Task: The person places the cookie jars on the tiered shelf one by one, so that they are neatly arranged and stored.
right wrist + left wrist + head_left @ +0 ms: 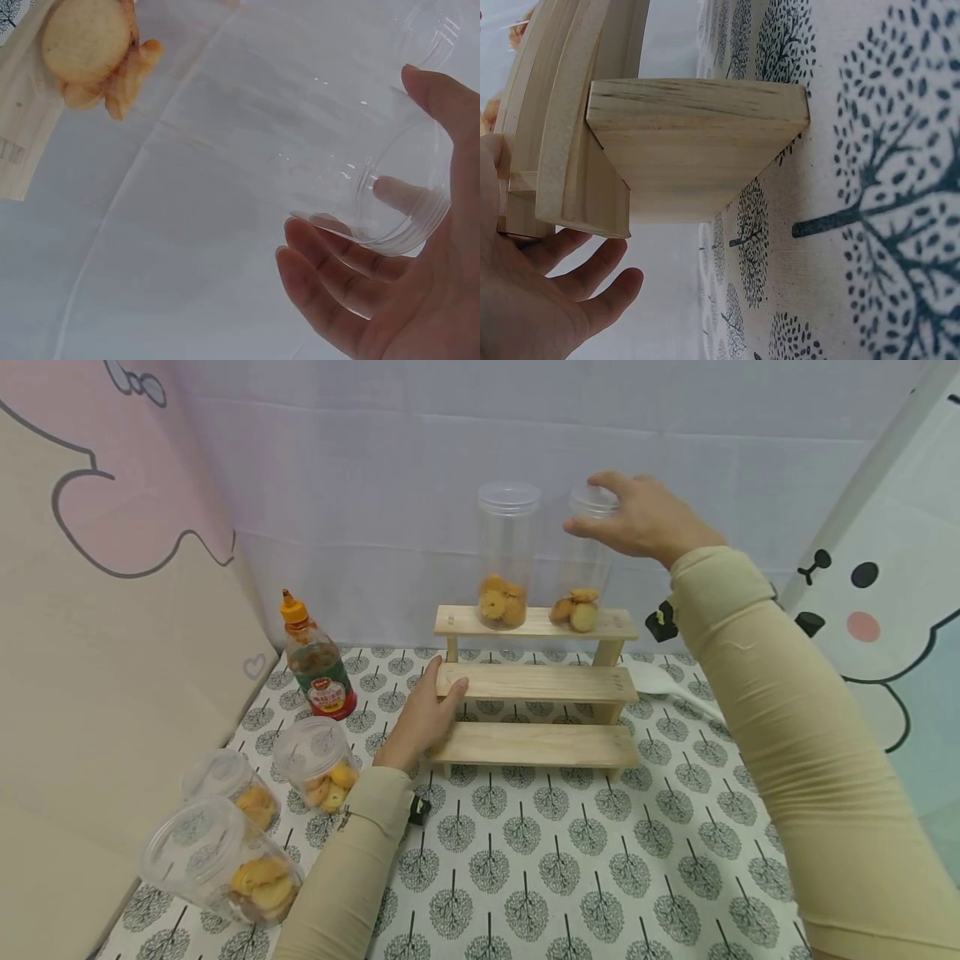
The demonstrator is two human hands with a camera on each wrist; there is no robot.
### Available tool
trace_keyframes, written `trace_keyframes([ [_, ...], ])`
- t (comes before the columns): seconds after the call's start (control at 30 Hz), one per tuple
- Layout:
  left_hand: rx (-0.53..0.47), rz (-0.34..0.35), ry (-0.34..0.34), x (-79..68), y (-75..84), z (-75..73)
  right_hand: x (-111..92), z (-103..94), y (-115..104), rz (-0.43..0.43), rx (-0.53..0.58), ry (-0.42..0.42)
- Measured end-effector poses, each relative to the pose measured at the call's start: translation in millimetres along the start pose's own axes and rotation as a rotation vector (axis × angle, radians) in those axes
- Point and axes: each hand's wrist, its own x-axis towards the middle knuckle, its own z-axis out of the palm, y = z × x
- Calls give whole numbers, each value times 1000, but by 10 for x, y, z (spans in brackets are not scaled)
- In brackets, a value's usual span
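Observation:
A three-tier wooden rack (536, 681) stands on the patterned cloth. My left hand (427, 714) holds the left end of its middle step, with the thumb on top; in the left wrist view the other fingers (604, 262) reach past the board's end. On the top step stand two tall clear jars with cookies at the bottom. My right hand (637, 518) is around the lidded top of the right jar (585, 560). In the right wrist view its fingers (315, 262) curve about the clear lid (409, 217). Left of that jar is the other tall jar (508, 547).
A sauce bottle (318, 668) with an orange cap stands at the left. Nearer me are a short cookie jar (318, 764), a small jar (232, 785) and a larger jar (225, 860). A white spoon-like utensil (660, 681) lies right of the rack. Fabric walls (360, 485) enclose the table.

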Motion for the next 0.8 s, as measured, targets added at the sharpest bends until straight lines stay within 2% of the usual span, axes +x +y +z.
trace_keyframes([
  [0.13, -7, -2, -3, -3, -16, -9, -4, 1, -10, -5, -2, -10],
  [0.3, -9, 2, -6, -11, -23, -14, -24, -22, -1, -3, 64, 1],
  [0.43, -10, 11, -4, -6, -21, -22, -117, -74, 62, 16, 111, 16],
  [0.63, -15, 24, -8, 3, -14, -13, -434, -113, 340, 12, 120, 44],
  [0.8, -15, 22, -12, -6, -7, 10, -852, -106, 705, 23, 103, 54],
])
